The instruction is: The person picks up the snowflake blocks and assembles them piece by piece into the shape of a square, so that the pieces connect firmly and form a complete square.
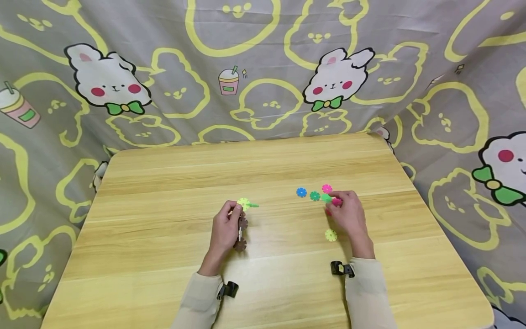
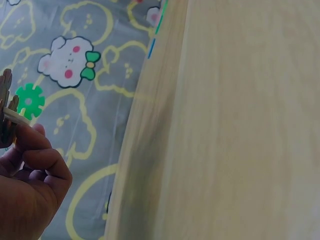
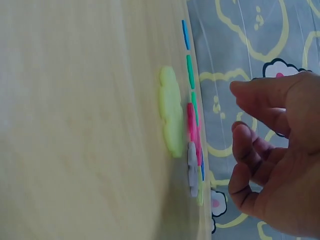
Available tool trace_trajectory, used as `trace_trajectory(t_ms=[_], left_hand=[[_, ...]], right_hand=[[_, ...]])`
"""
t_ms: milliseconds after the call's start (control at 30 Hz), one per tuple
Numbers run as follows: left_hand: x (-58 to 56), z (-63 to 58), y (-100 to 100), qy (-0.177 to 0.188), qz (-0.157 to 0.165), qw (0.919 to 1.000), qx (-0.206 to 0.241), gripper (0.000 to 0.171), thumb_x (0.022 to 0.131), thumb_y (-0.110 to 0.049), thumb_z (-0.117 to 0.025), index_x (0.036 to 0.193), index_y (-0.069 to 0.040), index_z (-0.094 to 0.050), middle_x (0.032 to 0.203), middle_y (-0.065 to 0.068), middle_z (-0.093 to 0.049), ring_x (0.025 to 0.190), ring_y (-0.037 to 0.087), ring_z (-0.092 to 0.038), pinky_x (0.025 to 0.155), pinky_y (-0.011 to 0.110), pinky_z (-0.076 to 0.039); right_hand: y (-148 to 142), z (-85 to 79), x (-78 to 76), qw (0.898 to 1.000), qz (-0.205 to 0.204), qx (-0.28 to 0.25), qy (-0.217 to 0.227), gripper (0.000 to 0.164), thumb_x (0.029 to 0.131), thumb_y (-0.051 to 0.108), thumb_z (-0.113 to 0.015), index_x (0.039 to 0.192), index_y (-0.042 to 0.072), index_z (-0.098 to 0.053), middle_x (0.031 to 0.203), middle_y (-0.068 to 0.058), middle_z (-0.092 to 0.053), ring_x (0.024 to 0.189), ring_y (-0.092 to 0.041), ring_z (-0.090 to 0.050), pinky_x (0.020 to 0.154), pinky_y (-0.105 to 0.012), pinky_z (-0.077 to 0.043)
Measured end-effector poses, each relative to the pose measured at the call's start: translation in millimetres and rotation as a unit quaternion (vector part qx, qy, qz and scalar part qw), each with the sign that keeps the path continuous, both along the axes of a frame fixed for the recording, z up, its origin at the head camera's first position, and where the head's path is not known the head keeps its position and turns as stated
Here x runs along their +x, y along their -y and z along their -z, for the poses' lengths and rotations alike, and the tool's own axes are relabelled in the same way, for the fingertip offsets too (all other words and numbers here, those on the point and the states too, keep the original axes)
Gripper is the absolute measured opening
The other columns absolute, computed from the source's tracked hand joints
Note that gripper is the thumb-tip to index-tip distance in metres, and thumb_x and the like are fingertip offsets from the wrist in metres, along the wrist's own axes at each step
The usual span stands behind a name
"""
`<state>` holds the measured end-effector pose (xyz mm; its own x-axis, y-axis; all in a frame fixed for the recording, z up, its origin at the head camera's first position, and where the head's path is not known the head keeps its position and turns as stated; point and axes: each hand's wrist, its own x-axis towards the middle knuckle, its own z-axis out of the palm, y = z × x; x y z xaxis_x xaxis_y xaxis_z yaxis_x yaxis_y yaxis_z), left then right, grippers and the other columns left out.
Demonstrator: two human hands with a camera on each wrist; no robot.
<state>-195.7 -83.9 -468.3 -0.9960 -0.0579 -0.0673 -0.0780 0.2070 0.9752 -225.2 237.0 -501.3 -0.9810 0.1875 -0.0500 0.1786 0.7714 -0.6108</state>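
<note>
Left hand (image 1: 224, 232) pinches joined discs (image 1: 244, 223); right hand (image 1: 350, 217), fingers parted, near loose discs (image 1: 315, 196) on table (image 1: 164, 183).

You are in what looks like a small curtained-off booth, with grey cloth curtain (image 1: 269, 57) hanging behind the desk (image 1: 164, 176) and along its left and right sides, printed with cartoon rabbits (image 1: 338, 76), drink cups (image 1: 228, 86) and yellow outlines, as in a child's room. Your desk is a plain wood-grain one with rounded corners, its back edge close to the cloth, and the colourful notched discs (image 1: 302, 192) on it add to the playroom look. Whether the booth stands in a home or a studio, you cannot tell from here.
</note>
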Motion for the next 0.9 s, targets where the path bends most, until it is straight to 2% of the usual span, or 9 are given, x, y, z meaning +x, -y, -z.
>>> trace_trajectory(t_ms=[233,433,633,900], left_hand=[[0.4,-1.7,1.4,0.000,0.001,1.0000,0.005,0.019,0.102,-0.015,-0.048,0.100,0.000,-0.060,0.085,0.015,-0.061,0.065,0.011,-0.061,0.064,0.022,-0.050],[0.8,-2.5,2.3,0.000,0.004,1.0000,0.008,0.019,0.102,-0.015,-0.048,0.100,0.000,-0.059,0.084,0.014,-0.061,0.065,0.011,-0.061,0.063,0.022,-0.050],[0.7,-2.0,2.0,0.000,0.006,1.0000,0.005,0.020,0.102,-0.014,-0.047,0.100,0.001,-0.059,0.086,0.017,-0.061,0.064,0.011,-0.061,0.063,0.021,-0.050],[-9.8,31.7,5.1,-0.005,-0.006,0.9999,0.008,0.021,0.102,-0.022,-0.049,0.101,-0.004,-0.061,0.086,0.014,-0.061,0.064,0.011,-0.061,0.063,0.023,-0.050]], right_hand=[[-6.8,1.0,1.2,0.999,0.007,0.002,0.039,0.041,0.091,0.021,-0.063,0.130,0.008,-0.058,0.128,-0.022,-0.044,0.105,-0.034,-0.048,0.081,-0.043,-0.042],[-8.7,0.9,2.2,0.997,0.003,0.017,0.079,0.046,0.091,0.025,-0.066,0.132,0.006,-0.055,0.129,-0.026,-0.040,0.109,-0.038,-0.044,0.085,-0.048,-0.042],[-10.1,1.8,2.6,0.994,-0.001,0.022,0.108,0.042,0.093,0.025,-0.064,0.131,0.009,-0.056,0.121,-0.021,-0.043,0.101,-0.033,-0.045,0.078,-0.041,-0.041],[-11.1,2.6,2.1,0.994,-0.014,0.021,0.105,0.033,0.093,0.021,-0.064,0.123,0.007,-0.063,0.113,-0.017,-0.056,0.103,-0.032,-0.051,0.083,-0.044,-0.044]])
